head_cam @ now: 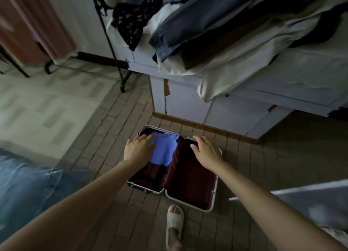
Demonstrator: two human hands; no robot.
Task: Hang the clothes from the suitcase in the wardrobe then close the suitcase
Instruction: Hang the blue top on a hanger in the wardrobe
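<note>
Suitcase (190, 185), open flat on the tiled floor (131, 222), both dark red-lined halves facing up, pale rim all round. Left hand (138, 149) laid on the left half, fingers spread and fairly straight, fingertips touching the edge of a folded blue garment (164, 151); no clear grip on the cloth. Right hand (205, 151) over the far end of the right half, fingers loosely extended, thumb toward the hinge; hard to tell whether touching the lining or hovering just above it. Hands apart, one on each half.

Blue garment in the far part of the left half, its near-left edge hidden under the left hand. Lining beneath it dark and striped, folds barely readable in the dim light (right half nearly black at its far end). Dark handle or latch poking out at the near-left corner of the case, only partly seen.

One foot in a pale slipper (174, 224) just beside the near end of the case, leg cut off by the bottom edge. Blurred denim (28, 190) at the left edge. White cabinet (188, 104) beyond the case, its top heaped with a pile of clothes (226, 25) in grey, blue, white and black, a pale cloth hanging over its front. Black metal rack (114, 53) standing left of the cabinet; pink curtain or garment (37, 25) at far left, smeared by motion. No readable writing or labels anywhere.
</note>
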